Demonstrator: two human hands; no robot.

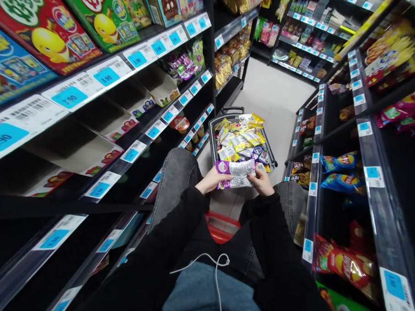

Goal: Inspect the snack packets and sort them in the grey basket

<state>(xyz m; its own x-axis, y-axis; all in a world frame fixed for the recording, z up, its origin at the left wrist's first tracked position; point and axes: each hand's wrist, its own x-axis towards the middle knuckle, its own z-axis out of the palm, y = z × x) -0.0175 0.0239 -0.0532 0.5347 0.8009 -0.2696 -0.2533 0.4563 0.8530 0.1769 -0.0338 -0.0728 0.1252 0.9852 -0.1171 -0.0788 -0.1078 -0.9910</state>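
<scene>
Tall shelving [51,207] runs up my left side, with colourful boxes [53,40] on its top visible ledge and open cardboard trays [73,150] below. Another rack [361,144] stands on my right, carrying blue bags [342,181] and a red bag [348,265]. My knees [177,170] bracket my arms, and part of something red [222,223] shows between my legs. Ahead on the pale floor [270,91] is a dark-rimmed basket [212,139], heaped with mostly yellow-and-white packets [241,139], some dark blue ones near my end. The purple-and-white packet [240,168] is stretched crosswise between my hands, hiding part of the basket's near edge; I can't tell whether it touches the heap. My left hand [210,180] pinches one end, thumb flat across the face; my right hand [263,183] closes on the other, thumb on the face too. My fingers behind it are mostly hidden.
</scene>
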